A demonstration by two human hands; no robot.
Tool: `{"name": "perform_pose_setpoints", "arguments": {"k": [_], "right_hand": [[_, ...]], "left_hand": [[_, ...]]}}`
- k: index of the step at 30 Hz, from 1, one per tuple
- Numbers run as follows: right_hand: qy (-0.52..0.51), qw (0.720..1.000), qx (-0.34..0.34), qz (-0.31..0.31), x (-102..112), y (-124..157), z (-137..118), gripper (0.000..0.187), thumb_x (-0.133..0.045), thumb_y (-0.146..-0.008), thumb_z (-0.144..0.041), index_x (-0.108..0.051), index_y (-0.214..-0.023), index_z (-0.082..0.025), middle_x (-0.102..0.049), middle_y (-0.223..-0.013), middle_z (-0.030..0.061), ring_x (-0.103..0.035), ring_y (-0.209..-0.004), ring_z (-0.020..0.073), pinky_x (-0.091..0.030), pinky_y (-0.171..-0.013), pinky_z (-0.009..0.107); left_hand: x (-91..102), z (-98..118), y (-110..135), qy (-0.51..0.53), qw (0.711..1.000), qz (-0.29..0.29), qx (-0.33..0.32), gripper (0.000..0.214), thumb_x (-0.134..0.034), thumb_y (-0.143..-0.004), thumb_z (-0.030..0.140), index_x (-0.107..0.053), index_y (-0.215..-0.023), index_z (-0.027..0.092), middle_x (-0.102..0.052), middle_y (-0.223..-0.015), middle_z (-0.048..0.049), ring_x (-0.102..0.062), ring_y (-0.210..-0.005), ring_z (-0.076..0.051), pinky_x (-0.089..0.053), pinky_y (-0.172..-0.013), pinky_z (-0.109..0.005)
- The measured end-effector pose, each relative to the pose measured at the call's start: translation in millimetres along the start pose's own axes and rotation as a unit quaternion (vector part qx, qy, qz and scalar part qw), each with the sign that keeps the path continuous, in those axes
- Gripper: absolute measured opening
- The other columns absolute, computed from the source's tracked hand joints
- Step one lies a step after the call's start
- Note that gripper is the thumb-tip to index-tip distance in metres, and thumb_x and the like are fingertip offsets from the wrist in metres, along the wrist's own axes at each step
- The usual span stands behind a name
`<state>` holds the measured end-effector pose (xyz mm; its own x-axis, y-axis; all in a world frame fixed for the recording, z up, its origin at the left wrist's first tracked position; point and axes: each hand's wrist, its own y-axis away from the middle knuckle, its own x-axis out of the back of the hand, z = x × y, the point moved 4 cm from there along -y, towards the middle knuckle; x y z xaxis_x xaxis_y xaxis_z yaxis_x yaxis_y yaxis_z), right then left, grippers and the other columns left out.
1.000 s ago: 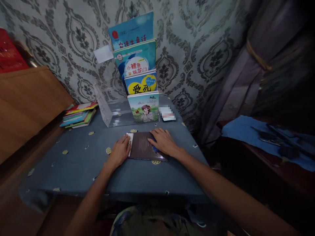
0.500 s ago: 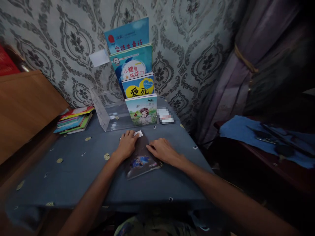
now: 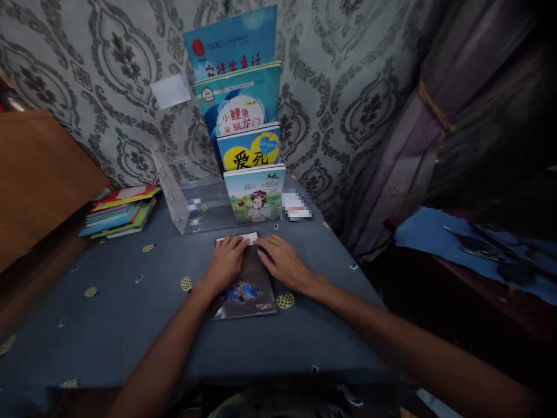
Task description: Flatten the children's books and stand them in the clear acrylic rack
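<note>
A thin book point(image 3: 249, 290) with a dark cover and a blue picture lies flat on the cloth-covered table. A white strip point(image 3: 250, 238) shows at its far edge. My left hand point(image 3: 227, 261) rests over the upper left of the cover, its fingers extended towards the strip. At the upper right edge, my right hand point(image 3: 282, 262) touches the book, its index finger reaching the strip and its thumb apart. Both palms face down. Just beyond stands a clear acrylic rack point(image 3: 209, 216) with several upright books, the front one a picture book point(image 3: 256, 197) with a girl.
To the left lies a stack of books point(image 3: 119, 215) beside a wooden panel point(image 3: 43, 174). A pixelated white item point(image 3: 296, 206) sits right of the rack. A blue cloth point(image 3: 426, 232) lies on a dark surface at the right, near the curtain point(image 3: 391, 162).
The dark book has turned and now lies nearly square to me. My right hand has moved forward to its far right corner. My left hand stays on the cover. The view has shifted slightly.
</note>
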<state>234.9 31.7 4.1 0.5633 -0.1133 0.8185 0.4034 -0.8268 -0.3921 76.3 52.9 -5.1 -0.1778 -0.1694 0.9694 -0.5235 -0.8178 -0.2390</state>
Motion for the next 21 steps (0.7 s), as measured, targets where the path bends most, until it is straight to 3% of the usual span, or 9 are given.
{"name": "perform_pose_setpoints", "arguments": {"k": [2,6,13,21], "right_hand": [[-0.011,0.999,0.029,-0.010,-9,-7,6,0.038,-0.044,-0.098,-0.020,-0.061,-0.131,-0.016,-0.067,-0.131,0.0143,-0.059,-0.123,0.0266,-0.048,-0.105,0.046],[0.004,0.999,0.023,-0.036,-23,-16,18,0.040,-0.044,-0.099,-0.022,-0.060,-0.134,-0.014,-0.063,-0.139,0.0156,-0.053,-0.134,0.0268,-0.043,-0.112,0.047],[-0.003,1.000,0.011,-0.027,-27,-15,29,0.040,-0.047,-0.099,-0.027,-0.062,-0.134,-0.015,-0.061,-0.143,0.0145,-0.052,-0.137,0.0267,-0.041,-0.115,0.050],[-0.007,0.999,0.013,-0.031,-25,-15,27,0.039,-0.047,-0.099,-0.027,-0.063,-0.133,-0.017,-0.061,-0.143,0.0145,-0.053,-0.136,0.0282,-0.042,-0.114,0.053]], "left_hand": [[0.3,0,0,0.006,1.000,0.007,-0.004,0.042,-0.039,-0.100,0.015,-0.058,-0.137,0.022,-0.062,-0.137,-0.0099,-0.056,-0.123,-0.024,-0.045,-0.104,-0.043],[7.2,-6,2,0.002,1.000,-0.009,-0.015,0.037,-0.040,-0.102,0.018,-0.061,-0.132,0.019,-0.063,-0.138,-0.0094,-0.058,-0.125,-0.024,-0.045,-0.107,-0.041],[29.3,-41,8,-0.006,0.992,-0.044,0.117,0.028,-0.044,-0.102,0.021,-0.072,-0.106,0.021,-0.073,-0.117,-0.0096,-0.069,-0.108,-0.025,-0.053,-0.089,-0.035],[27.6,-40,7,-0.016,0.993,-0.044,0.108,0.026,-0.044,-0.102,0.022,-0.070,-0.100,0.019,-0.071,-0.111,-0.0099,-0.067,-0.105,-0.024,-0.052,-0.086,-0.033]]}}
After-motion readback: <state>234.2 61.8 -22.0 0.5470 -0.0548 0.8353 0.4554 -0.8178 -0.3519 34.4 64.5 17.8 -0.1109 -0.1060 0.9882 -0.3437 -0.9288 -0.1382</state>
